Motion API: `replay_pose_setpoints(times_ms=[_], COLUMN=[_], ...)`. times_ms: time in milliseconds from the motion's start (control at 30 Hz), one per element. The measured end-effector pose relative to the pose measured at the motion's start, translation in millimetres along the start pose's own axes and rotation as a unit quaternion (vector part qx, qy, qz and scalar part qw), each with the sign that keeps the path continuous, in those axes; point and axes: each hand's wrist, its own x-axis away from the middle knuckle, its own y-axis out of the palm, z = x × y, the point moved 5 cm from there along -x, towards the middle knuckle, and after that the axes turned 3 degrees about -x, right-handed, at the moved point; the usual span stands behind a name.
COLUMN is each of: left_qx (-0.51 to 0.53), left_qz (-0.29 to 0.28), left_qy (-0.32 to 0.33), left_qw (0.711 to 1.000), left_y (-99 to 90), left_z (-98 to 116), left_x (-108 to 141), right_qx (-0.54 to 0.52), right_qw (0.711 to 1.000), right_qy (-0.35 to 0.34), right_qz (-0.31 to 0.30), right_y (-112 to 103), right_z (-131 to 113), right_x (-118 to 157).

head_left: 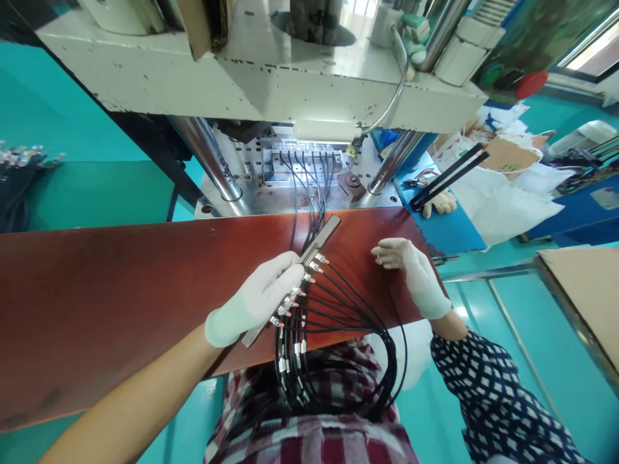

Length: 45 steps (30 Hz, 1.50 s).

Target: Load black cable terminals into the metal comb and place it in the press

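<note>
Plainly slim grey bar (329,232), silver-tipped black cables (391,361); left grip (298,263) pinching it, right grip (377,253) unclear.

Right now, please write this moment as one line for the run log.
left hand: holding bar with connectors | right hand: over board, grip unclear | cables: run from press over board

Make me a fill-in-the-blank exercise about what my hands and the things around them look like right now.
My left hand and right hand both wear white ____. The long grey metal bar is gripped by my ____ hand. The thin, flexible cables looping over my lap are coloured ____. The round push-button farthest right on the machine is coloured ____.
Missing words: gloves; left; black; red.
</note>
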Motion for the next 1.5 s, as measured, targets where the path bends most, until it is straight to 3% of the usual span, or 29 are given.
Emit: replay_pose_setpoints(times_ms=[100, 167, 333, 600, 867, 1000, 1133, 1233, 1367, 1500], left_qx=[0.002, 0.014, 0.028, 0.023, -0.024, -0.125, -0.126, -0.098, -0.094, -0.116], left_qz=[0.002, -0.004, -0.022, -0.035, -0.041, -0.018, -0.009, -0.006, -0.003, 0.002], left_qy=[-0.006, -0.010, -0.007, 0.000, -0.023, -0.001, -0.001, -0.022, -0.022, -0.010], left_qw=[1.000, 1.000, 0.999, 0.999, 0.999, 0.992, 0.992, 0.995, 0.995, 0.993], left_y=[-0.9, -0.9, 0.7, -0.2, 0.4, -0.7, -0.3, 0.2, 0.4, -0.6], left_z=[-1, -2, 0, 0, -1, -3, -6, -6, -3, -6], left_x=[0, 0, 0, -2, -1, -3, -4, -4, -3, -3], right_qx=[0.067, 0.074, 0.030, 0.015, 0.008, 0.044, 0.099, 0.205, 0.337, 0.402], right_qw=[0.998, 0.997, 0.993, 0.990, 0.991, 0.993, 0.989, 0.969, 0.900, 0.844], right_qy=[-0.012, 0.005, -0.004, -0.005, -0.009, -0.005, -0.022, -0.106, -0.277, -0.353], right_qz=[0.014, -0.013, -0.117, -0.137, -0.135, -0.110, -0.107, -0.089, -0.010, 0.038], right_y=[-3, 4, 35, 87, 94, 98, 95, 88, 87, 95], right_z=[-7, -13, -39, -55, -58, -56, -54, -59, -73, -76], right_x=[17, 23, 18, -2, -5, -5, -1, 5, 16, 18])
